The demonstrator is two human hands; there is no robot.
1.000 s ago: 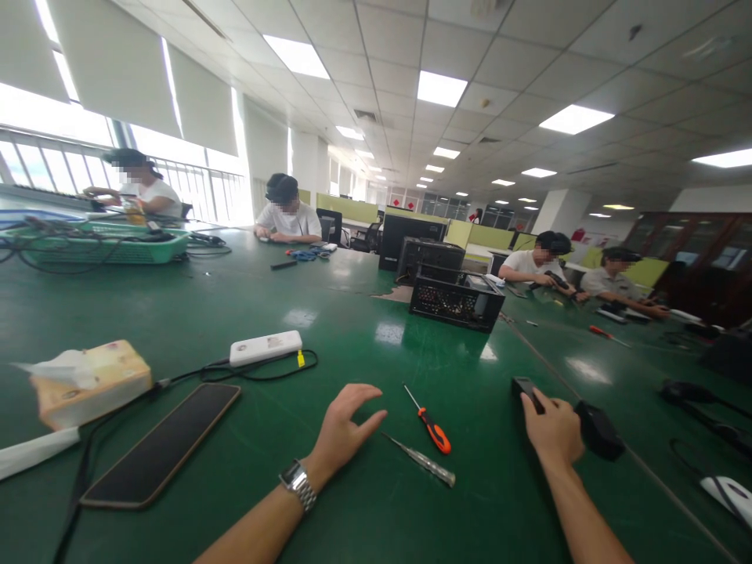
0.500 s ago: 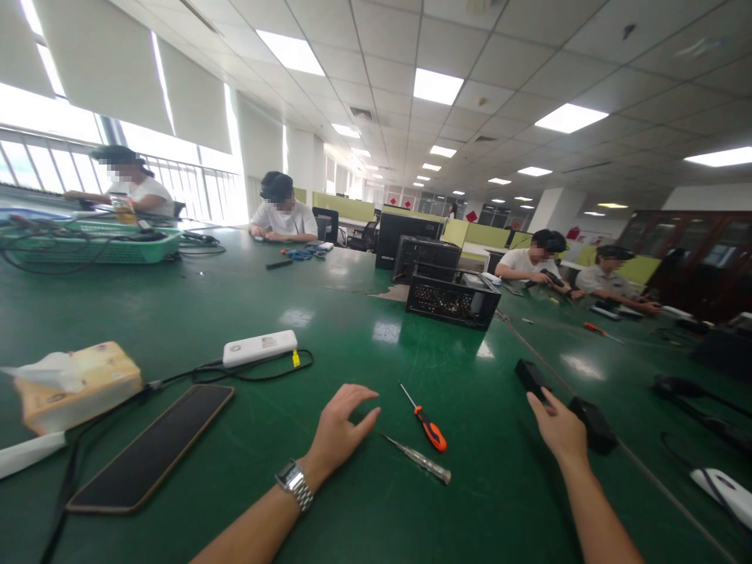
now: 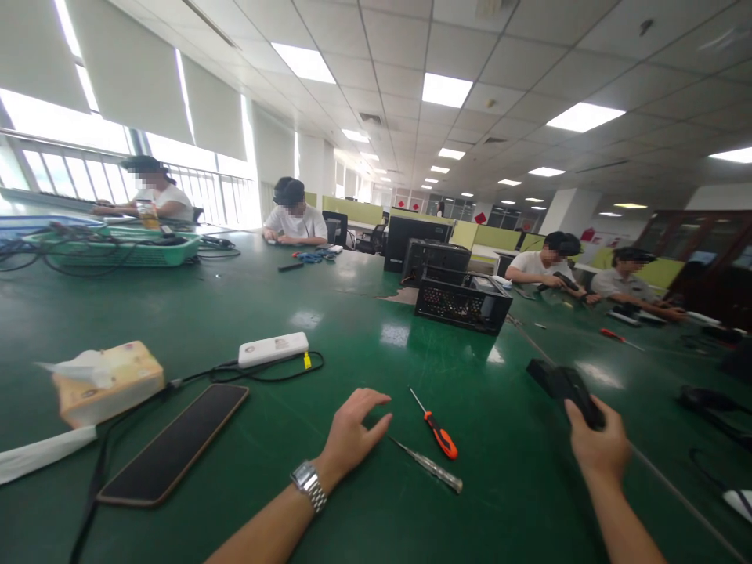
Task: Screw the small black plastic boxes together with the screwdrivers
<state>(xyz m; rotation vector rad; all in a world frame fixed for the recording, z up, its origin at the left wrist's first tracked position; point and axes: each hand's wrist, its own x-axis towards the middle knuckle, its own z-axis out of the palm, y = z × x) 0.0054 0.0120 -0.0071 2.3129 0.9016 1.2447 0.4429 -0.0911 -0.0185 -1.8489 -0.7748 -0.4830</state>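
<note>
Over at the right hand (image 3: 600, 448): black oblong plastic-looking block (image 3: 576, 396), pinched

Sticks out forward and a bit left of that hand, long axis and far end aimed roughly at a second dark block (image 3: 539, 377) just beyond. Left hand (image 3: 356, 431)'s well apart, loosely spread, nothing in it, slim clear-handled screwdriver (image 3: 435, 468) just off its thumb.

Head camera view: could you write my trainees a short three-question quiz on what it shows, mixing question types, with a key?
1. The right hand holds: A) a tissue pack, B) a black object, C) a keyboard.
2. Complete: the metal-banded watch is on the ____ wrist.
3. True or false: the orange-and-black screwdriver lies on the green table, apart from the left hand.

Key: 1. B; 2. left; 3. true.
</note>
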